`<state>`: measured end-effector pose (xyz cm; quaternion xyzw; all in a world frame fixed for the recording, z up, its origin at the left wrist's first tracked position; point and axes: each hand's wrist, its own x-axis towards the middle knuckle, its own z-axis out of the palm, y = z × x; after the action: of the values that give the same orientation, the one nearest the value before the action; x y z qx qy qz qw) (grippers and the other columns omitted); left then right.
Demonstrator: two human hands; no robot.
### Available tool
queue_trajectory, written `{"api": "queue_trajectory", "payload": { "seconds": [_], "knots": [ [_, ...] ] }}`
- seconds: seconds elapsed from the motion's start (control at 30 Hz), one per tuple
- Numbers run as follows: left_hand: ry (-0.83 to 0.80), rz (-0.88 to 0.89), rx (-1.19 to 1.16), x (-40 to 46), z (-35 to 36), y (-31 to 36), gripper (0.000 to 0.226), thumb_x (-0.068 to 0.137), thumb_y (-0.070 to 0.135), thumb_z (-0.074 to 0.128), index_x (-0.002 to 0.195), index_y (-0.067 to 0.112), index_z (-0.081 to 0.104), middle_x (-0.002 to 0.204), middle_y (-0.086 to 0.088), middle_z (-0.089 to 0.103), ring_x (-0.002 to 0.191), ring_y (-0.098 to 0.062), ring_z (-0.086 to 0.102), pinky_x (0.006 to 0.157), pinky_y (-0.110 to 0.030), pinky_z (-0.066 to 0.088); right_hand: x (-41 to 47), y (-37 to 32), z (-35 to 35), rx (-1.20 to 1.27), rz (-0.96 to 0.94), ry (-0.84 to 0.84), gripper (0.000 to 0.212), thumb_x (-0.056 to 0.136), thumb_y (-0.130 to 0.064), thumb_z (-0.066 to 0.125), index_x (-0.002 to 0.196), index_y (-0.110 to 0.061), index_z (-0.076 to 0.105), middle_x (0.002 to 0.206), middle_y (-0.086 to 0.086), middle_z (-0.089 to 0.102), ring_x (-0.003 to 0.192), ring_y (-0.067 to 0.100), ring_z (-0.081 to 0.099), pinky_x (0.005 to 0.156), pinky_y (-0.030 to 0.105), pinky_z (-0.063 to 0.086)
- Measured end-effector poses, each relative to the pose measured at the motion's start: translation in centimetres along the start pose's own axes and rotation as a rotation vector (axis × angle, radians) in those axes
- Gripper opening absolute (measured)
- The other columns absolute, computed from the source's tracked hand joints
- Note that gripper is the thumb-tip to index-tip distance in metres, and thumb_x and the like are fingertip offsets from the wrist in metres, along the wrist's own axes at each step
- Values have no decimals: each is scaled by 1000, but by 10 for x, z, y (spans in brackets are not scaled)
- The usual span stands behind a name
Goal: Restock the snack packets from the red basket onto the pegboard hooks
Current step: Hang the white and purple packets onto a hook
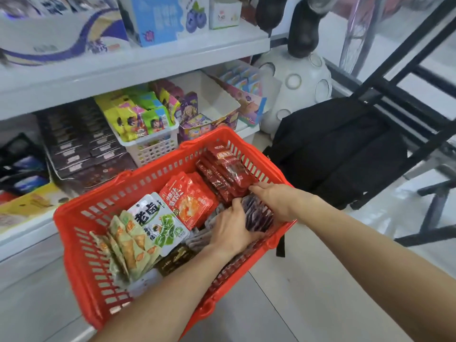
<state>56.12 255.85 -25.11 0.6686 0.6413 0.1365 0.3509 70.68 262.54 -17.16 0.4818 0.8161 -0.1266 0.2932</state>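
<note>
The red basket (74,218) sits on the floor in front of the shelves, full of snack packets. Dark red packets (227,169) stand at its far right, orange-red ones (190,198) in the middle, and green and white ones (158,223) with pale triangle-print ones (125,245) at the left. Both hands are inside the right end of the basket. My left hand (232,228) and my right hand (274,201) curl round a stack of dark purple packets (256,215) from either side. No pegboard hooks are in view.
White shelves (148,62) to the left carry boxes, a white basket of bright packets (153,141) and dark boxes (81,149). A black backpack (340,149) lies on the floor right of the basket, beside a black metal frame (404,77) and a white round ornament (298,82).
</note>
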Motion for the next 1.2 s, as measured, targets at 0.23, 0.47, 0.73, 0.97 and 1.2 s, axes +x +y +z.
{"api": "queue_trajectory", "payload": {
  "seconds": [0.23, 0.47, 0.73, 0.97, 1.2],
  "knots": [
    [45, -7, -24, 2, 16, -5, 98, 75, 42, 93, 152, 13, 40, 146, -10, 58, 139, -28, 53, 114, -41, 44, 14, 2, 2, -85, -65, -13, 85, 81, -26, 86, 152, -18, 41, 151, 4, 51, 139, 25, 50, 116, 37, 43],
    [67, -19, 35, 8, 21, 0, 64, 85, 51, 80, 138, 22, 57, 133, -6, 59, 127, -32, 58, 104, -49, 51, 23, 0, 13, -240, -152, -12, 60, 86, -28, 80, 140, -19, 56, 139, 3, 57, 128, 25, 58, 111, 40, 47],
    [192, 3, 34, 12, 23, -10, 44, 100, 33, 68, 142, 20, 62, 133, -7, 68, 126, -27, 62, 104, -42, 50, 28, -1, 9, -318, -179, -73, 82, 83, -33, 84, 153, -17, 44, 145, 2, 48, 128, 28, 57, 106, 40, 48],
    [210, 4, -29, 14, 24, -15, 57, 94, 45, 76, 144, 21, 62, 131, -3, 69, 123, -23, 64, 102, -36, 49, 32, -1, 16, -326, -204, 73, 49, 96, -30, 60, 141, -11, 55, 131, 8, 63, 115, 30, 65, 99, 43, 54],
    [239, -15, 31, 13, 24, -11, 58, 90, 50, 79, 139, 22, 65, 133, 2, 68, 125, -20, 63, 100, -34, 50, 42, 4, 21, -394, -237, 33, 65, 89, -37, 73, 145, -13, 52, 135, 8, 61, 120, 31, 63, 103, 46, 53]
  ]
}}
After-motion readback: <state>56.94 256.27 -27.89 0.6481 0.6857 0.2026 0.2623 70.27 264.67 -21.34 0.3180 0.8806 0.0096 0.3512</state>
